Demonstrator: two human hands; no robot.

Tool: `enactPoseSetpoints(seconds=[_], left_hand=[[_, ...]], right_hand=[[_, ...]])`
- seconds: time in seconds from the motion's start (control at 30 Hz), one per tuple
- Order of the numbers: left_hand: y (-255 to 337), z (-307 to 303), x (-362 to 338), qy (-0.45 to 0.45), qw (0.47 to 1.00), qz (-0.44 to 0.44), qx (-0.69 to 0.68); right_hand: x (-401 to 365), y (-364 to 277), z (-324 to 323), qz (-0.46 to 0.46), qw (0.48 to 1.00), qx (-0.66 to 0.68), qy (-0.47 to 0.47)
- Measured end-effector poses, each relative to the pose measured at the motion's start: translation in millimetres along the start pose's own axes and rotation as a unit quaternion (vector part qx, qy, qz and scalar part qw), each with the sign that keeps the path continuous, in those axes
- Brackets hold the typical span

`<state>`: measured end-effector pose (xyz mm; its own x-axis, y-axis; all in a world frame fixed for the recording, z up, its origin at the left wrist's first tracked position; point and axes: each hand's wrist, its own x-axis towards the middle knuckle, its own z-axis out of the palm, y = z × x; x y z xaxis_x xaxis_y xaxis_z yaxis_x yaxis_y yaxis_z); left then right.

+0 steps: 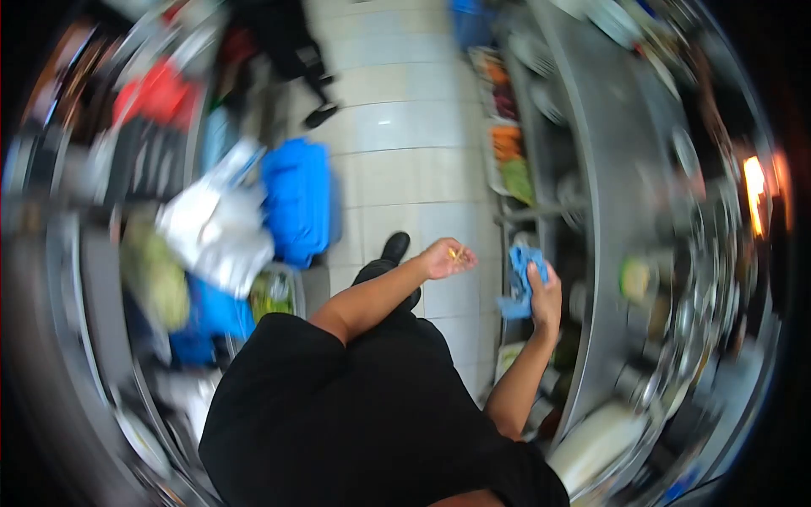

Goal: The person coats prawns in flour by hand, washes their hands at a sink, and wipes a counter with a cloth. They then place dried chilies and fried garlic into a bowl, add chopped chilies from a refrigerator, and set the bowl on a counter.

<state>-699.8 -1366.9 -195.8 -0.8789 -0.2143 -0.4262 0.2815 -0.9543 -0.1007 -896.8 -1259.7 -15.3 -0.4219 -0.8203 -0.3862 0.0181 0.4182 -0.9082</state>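
Over the tiled floor, my left hand (446,258) is palm up with its fingers curled around some small yellow pieces (457,254), too small to name. To its right, beside the shelves under the steel counter, my right hand (545,291) grips a crumpled blue cloth (519,283), which hangs down from the fingers. The two hands are apart.
A blue lidded bin (297,203) and a white plastic bag (218,221) are at the left. Trays of orange and green vegetables (509,156) line the right shelf. The steel counter (617,177) runs along the right. Another person's leg (308,68) shows at the top.
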Motion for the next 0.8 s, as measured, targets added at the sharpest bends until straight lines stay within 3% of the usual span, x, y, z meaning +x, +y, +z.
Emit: enactPoseSetpoints(seconds=[0.07,0.13,0.17,0.23,0.27,0.33,0.37,0.43,0.5,0.53,0.57,0.6,0.63,0.67,0.7,0.73,0.77,0.8], left_hand=[[6.9,-19.6,-50.9,0.026,0.996,0.087,-0.016],[11.0,-46.2,-106.7,0.060,0.983,0.169,-0.045],[6.7,-53.9,-125.9,0.035,0.976,0.206,-0.064],[-12.5,-82.9,-186.2,0.010,0.952,0.284,-0.110],[-23.3,-87.5,-216.9,0.022,0.935,0.336,-0.112],[-49.5,-85.4,-274.3,0.071,0.895,0.428,-0.104],[-71.1,-83.2,-305.4,0.107,0.874,0.464,-0.099],[-109.3,-89.3,-357.9,0.146,0.820,0.542,-0.110],[-147.9,-98.1,-405.6,0.135,0.784,0.583,-0.168],[-161.0,-102.8,-426.9,0.143,0.766,0.614,-0.127],[-164.1,-119.7,-446.5,0.130,0.764,0.624,-0.105],[-162.0,-143.6,-464.2,0.076,0.759,0.638,-0.101],[-158.1,-140.6,-477.9,0.176,0.718,0.668,-0.090],[-146.9,-116.0,-493.8,0.281,0.722,0.613,-0.153],[-140.2,-153.8,-502.3,0.388,0.714,0.583,-0.007],[-148.6,-196.4,-504.2,0.536,0.635,0.502,0.240],[-149.5,-223.5,-508.5,0.661,0.468,0.342,0.476],[-151.5,-244.0,-510.0,0.709,0.336,0.226,0.577]], right_hand=[[6.9,4.8,31.2,0.058,0.986,0.106,-0.117],[19.5,23.7,69.0,0.069,0.977,0.130,-0.155],[41.8,60.8,65.5,0.014,0.984,-0.031,-0.173],[87.0,132.9,59.7,-0.107,0.909,-0.369,-0.161],[82.5,136.1,67.5,-0.027,0.916,-0.350,-0.196],[80.4,156.0,71.7,-0.010,0.887,-0.411,-0.208],[83.3,164.4,74.8,-0.019,0.874,-0.427,-0.231],[89.2,173.2,79.8,-0.007,0.789,-0.567,-0.238],[77.0,164.4,97.4,-0.041,0.768,-0.572,-0.285],[68.8,155.6,103.4,-0.067,0.749,-0.575,-0.324],[54.8,146.0,112.8,-0.042,0.791,-0.514,-0.329],[70.3,155.2,115.8,-0.078,0.773,-0.502,-0.380],[60.5,144.4,120.4,-0.048,0.802,-0.462,-0.377],[12.6,101.4,141.8,0.157,0.877,-0.223,-0.395],[17.6,119.8,134.2,0.108,0.918,-0.245,-0.292],[-14.9,75.1,144.4,0.076,0.906,-0.292,-0.297],[-24.0,60.3,137.7,0.031,0.882,-0.356,-0.308],[-33.8,53.2,128.1,-0.024,0.893,-0.332,-0.302]])
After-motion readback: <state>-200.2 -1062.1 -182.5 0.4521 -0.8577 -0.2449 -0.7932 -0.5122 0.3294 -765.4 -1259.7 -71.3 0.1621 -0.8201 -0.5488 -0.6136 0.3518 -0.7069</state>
